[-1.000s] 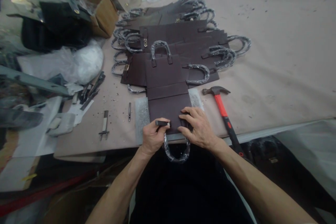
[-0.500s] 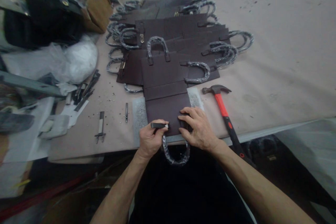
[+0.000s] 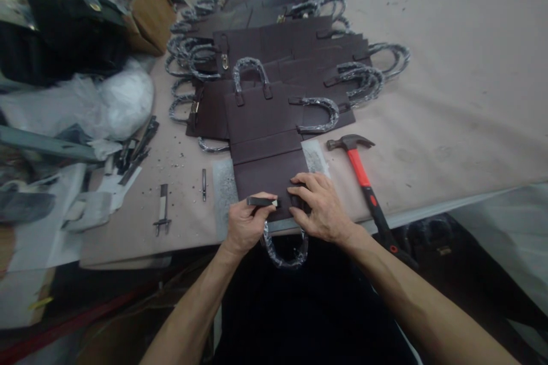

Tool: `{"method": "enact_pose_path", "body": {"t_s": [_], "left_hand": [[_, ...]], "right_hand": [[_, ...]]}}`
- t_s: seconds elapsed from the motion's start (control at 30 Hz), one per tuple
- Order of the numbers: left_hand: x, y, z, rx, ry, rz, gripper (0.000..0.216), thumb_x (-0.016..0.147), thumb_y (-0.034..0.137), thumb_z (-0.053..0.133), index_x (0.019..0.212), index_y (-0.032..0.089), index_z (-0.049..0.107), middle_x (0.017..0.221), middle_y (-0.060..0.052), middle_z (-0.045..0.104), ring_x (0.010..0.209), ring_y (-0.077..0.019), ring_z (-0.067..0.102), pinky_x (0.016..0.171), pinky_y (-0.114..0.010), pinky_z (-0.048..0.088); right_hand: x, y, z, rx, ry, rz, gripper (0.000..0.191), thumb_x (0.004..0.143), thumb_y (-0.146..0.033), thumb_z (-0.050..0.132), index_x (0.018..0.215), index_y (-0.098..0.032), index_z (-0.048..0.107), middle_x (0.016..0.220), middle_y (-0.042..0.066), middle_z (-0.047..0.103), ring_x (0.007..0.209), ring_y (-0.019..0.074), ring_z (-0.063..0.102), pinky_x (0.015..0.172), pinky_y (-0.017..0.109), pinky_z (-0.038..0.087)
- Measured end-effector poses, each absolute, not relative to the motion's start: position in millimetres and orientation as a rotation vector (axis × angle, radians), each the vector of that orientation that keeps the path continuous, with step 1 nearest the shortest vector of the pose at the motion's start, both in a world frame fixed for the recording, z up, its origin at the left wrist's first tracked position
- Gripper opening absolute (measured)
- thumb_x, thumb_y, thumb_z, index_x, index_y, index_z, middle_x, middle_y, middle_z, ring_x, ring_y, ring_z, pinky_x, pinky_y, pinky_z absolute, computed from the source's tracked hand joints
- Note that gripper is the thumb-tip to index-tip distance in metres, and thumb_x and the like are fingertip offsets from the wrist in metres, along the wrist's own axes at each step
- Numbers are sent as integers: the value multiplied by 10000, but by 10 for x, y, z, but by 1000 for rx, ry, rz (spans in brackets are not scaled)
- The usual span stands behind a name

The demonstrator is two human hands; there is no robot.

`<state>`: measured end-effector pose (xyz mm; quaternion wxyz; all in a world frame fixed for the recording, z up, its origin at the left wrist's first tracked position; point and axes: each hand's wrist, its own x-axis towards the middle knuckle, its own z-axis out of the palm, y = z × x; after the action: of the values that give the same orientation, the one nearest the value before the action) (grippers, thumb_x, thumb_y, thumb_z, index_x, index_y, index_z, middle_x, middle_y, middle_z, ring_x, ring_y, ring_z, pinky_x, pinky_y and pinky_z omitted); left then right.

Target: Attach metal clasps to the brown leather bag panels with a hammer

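Note:
In front of me lies a dark brown bag panel (image 3: pixel 265 177), its near end at the table edge. A plastic-wrapped handle (image 3: pixel 286 259) hangs from that end toward my body. My left hand (image 3: pixel 247 223) pinches a short dark bar-shaped tool (image 3: pixel 260 201) over the panel, beside a handle tab. The tool's light tip points right; its exact kind cannot be made out. My right hand (image 3: pixel 319 205) rests on the panel's right side with fingers spread, near the other handle tab, which it partly covers.
A claw hammer (image 3: pixel 359 165) with a red and black grip lies to the right. More brown bag panels (image 3: pixel 274 45) with wrapped handles are piled beyond. At left are a pronged punch (image 3: pixel 162 211), a slim metal rod (image 3: pixel 204 185) and a cardboard box (image 3: pixel 149 11).
The whole view has shifted slightly, so the scene sits a little further left. Relative to the panel, the tool in my left hand has moved slightly right. My right hand stays on the panel.

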<state>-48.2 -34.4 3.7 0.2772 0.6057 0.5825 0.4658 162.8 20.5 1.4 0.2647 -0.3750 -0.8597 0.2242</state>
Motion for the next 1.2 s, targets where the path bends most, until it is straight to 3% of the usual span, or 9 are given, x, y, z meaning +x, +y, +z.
{"method": "enact_pose_path", "body": {"t_s": [1.07,1.2], "left_hand": [[-361,-350,-56,2107,1696,1229,116,921,195,598,960,185,707,906,-55,785,798,-185,761,760,-265,612],[-339,-345,-63,2131,1707,1205,123,920,195,583,961,192,699,883,-56,777,787,-189,758,757,-267,608]], "right_hand": [[1633,190,30,-989,-2314,551,329,826,-253,710,1145,-187,662,1278,134,601,1187,319,521,1041,526,436],[1645,187,26,-941,-2291,559,343,852,-321,714,1163,-188,655,1287,140,599,1186,320,536,1025,525,463]]}}
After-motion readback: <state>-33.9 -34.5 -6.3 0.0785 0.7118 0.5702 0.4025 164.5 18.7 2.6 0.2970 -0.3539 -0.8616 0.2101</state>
